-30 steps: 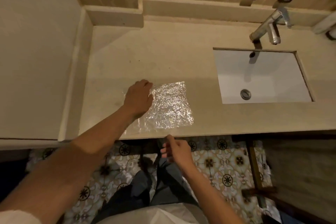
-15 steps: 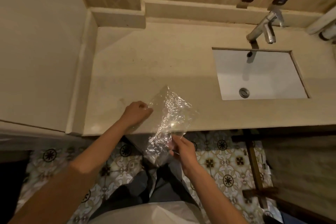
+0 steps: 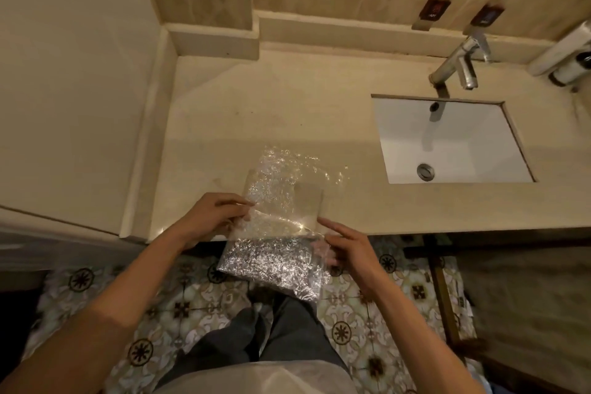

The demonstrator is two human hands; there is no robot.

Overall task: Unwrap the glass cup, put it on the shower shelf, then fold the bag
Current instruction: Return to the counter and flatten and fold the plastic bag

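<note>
Head view: my left hand (image 3: 211, 217) and right hand (image 3: 348, 249) pinch opposite edges of the bag (image 3: 275, 233), lifted off the counter (image 3: 287, 125) at lower centre since a second ago; folding is underway, I judge.

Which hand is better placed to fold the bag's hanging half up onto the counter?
Right. The right hand holds the bag where it hangs off the counter edge; the left hand pinches the upper part, anchoring it.
</note>
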